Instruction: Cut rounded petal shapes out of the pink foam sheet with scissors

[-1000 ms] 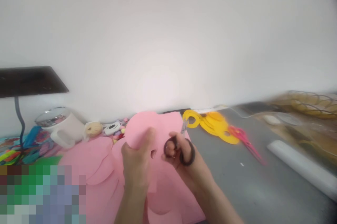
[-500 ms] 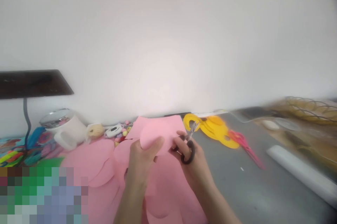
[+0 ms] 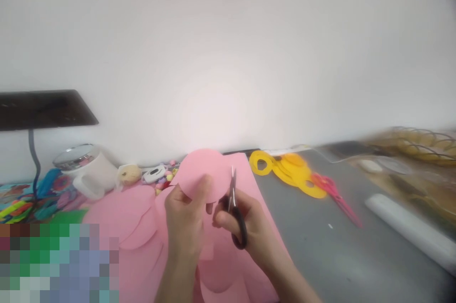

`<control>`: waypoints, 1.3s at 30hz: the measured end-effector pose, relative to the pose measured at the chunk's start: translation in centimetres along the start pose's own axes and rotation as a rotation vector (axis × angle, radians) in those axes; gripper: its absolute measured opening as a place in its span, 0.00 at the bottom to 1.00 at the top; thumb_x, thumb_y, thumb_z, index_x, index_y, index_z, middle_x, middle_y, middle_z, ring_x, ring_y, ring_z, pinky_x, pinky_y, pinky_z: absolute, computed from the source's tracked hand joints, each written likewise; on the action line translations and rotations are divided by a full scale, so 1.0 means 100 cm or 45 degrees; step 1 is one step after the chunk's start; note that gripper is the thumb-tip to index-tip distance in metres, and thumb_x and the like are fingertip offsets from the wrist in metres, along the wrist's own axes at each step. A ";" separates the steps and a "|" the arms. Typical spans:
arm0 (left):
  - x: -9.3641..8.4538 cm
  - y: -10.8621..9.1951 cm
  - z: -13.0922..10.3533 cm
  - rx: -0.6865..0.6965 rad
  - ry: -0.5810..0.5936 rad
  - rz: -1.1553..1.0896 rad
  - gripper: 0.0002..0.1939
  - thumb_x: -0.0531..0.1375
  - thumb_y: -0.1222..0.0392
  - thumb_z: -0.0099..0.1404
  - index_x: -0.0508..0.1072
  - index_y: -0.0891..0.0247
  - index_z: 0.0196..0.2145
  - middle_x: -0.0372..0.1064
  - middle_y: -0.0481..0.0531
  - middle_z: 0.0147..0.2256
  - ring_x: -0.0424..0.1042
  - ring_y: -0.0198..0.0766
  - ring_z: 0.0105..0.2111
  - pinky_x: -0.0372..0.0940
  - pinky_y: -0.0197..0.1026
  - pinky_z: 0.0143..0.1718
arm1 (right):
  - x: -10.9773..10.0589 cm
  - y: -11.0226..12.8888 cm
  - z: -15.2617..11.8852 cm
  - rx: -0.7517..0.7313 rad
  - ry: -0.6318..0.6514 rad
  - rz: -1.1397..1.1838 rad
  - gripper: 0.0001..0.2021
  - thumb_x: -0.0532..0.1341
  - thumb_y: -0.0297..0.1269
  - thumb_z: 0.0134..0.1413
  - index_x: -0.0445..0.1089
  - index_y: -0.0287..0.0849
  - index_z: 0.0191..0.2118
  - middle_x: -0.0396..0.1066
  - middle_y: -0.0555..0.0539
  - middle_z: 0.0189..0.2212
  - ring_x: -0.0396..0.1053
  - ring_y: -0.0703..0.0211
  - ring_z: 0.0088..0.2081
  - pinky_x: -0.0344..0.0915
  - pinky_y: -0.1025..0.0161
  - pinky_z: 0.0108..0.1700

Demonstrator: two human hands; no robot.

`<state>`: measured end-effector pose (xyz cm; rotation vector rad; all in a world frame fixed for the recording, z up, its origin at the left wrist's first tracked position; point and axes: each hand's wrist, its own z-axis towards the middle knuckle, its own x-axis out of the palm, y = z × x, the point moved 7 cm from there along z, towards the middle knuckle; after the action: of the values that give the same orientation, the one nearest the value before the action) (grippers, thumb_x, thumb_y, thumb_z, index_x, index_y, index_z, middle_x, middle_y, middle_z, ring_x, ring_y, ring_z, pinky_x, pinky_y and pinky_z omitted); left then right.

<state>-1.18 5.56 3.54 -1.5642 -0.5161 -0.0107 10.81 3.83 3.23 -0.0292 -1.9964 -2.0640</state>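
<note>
A rounded pink paper piece (image 3: 199,170) is pinched between the thumb and fingers of my left hand (image 3: 187,215). My right hand (image 3: 245,227) has its fingers through the handles of black-handled scissors (image 3: 233,194). The blades point upward, just right of the paper piece, and look nearly closed. Beneath both hands lie more pink sheets (image 3: 228,265), some cut with rounded edges. Further pink rounded pieces (image 3: 117,213) overlap to the left.
Yellow paper rings (image 3: 292,170) and pink scissors (image 3: 337,198) lie on the grey table (image 3: 320,255) at the right, beside a white roll (image 3: 409,231). On the left stand a white mug (image 3: 94,175) and small colourful items. A wall rises behind.
The scissors have turned more upright and moved left and lower with my right hand. The paper piece in my left hand now shows its full rounded outline, a little higher.
</note>
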 end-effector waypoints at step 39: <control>-0.008 -0.005 0.000 0.102 -0.037 0.150 0.17 0.70 0.55 0.47 0.66 0.62 0.15 0.58 0.43 0.15 0.58 0.30 0.18 0.56 0.36 0.18 | 0.001 0.004 -0.002 0.048 0.019 0.045 0.13 0.71 0.40 0.40 0.67 0.41 0.27 0.61 0.55 0.20 0.53 0.66 0.23 0.53 0.67 0.26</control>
<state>-2.08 5.32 3.76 -1.5157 -0.4415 0.1210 10.77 3.64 3.60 -0.0416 -2.0113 -1.9989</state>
